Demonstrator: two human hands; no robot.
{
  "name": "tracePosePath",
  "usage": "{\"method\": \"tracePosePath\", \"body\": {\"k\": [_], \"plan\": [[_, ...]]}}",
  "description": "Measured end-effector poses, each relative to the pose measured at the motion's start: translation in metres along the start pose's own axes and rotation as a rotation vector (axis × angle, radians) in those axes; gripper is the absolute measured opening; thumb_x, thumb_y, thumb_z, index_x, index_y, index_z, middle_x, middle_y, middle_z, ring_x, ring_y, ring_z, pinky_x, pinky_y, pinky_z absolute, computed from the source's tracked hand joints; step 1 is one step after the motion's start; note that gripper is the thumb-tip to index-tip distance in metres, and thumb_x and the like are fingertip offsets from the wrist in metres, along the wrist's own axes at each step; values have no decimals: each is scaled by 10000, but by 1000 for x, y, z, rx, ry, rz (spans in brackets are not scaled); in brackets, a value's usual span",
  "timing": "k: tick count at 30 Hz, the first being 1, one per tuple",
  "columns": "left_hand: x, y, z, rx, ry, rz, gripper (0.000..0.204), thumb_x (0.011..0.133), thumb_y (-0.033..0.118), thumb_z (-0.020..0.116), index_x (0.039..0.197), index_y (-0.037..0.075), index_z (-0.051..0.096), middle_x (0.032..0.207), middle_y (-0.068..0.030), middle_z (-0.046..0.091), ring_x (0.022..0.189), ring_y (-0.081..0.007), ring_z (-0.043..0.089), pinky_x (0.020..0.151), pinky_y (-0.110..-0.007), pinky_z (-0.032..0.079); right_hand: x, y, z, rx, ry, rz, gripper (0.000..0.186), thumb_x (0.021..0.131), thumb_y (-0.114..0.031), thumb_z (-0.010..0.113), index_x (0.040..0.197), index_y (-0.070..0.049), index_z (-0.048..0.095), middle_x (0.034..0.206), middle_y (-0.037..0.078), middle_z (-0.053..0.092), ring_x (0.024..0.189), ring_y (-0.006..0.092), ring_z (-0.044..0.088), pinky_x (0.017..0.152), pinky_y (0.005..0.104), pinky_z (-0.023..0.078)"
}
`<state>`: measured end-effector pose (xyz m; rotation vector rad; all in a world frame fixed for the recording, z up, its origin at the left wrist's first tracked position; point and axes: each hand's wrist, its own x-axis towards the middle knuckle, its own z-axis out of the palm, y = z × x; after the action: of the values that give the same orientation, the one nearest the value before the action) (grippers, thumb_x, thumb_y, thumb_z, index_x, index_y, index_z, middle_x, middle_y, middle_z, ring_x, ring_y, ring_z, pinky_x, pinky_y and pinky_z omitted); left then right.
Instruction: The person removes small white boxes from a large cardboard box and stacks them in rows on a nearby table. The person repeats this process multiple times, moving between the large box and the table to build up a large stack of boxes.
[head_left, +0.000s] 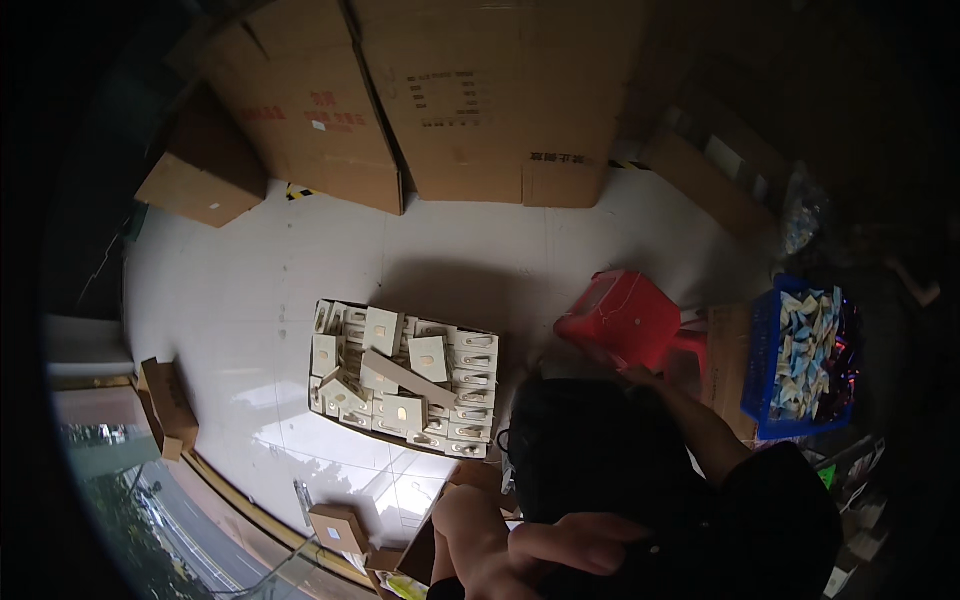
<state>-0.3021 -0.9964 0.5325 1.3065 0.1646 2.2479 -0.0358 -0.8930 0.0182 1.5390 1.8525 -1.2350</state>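
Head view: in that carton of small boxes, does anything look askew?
Yes: a flat brownish strip lies diagonally across the small cream boxes, and several sit skewed on top, unlike the neat rows at right.

The small boxes (426, 374), between 7 and 8 o'clock of centre, were cream with tan oval marks; the strip (425, 386) across them was taupe. At 3 o'clock, the stool (622, 312) was red. Farther out, the basket (762, 365) was blue, its packets (805, 350) white, pale blue and cream. The panel (450, 160) at 12 o'clock was brown with black print. The tape (299, 192) at 10 o'clock was striped black and yellow. The floor (225, 280) was pale grey.
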Motion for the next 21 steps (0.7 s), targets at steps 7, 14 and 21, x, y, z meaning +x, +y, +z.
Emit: {"method": "tracePosePath", "body": {"k": [7, 14, 21], "plan": [[37, -58, -39, -200, -162, -106, 225, 836, 265, 612, 1055, 212, 616, 1032, 83, 612, 1152, -355, 345, 872, -526, 397, 7, 47, 27, -361, -14, -196, 307, 690, -314, 573, 848, -70, 672, 769, 172, 641, 731, 324, 628, 640, 422, 483], [86, -153, -54, -351, -248, -278, 255, 842, 266, 604, 1091, 211, 599, 1055, 78, 595, 1166, -357, 324, 878, -538, 389, 68, 12, -15, -181, 149, -75, 349, 744, -354, 530, 823, -41, 660, 803, 199, 638, 767, 318, 632, 682, 435, 494], [156, -275, -41, -485, -335, -440, 286, 848, 267, 597, 1128, 211, 581, 1078, 74, 579, 1181, -360, 303, 884, -550, 380, 114, -8, -116, 338, 350, 40, 320, 774, -309, 476, 839, -60, 667, 813, 166, 650, 808, 312, 629, 733, 418, 491]]}}
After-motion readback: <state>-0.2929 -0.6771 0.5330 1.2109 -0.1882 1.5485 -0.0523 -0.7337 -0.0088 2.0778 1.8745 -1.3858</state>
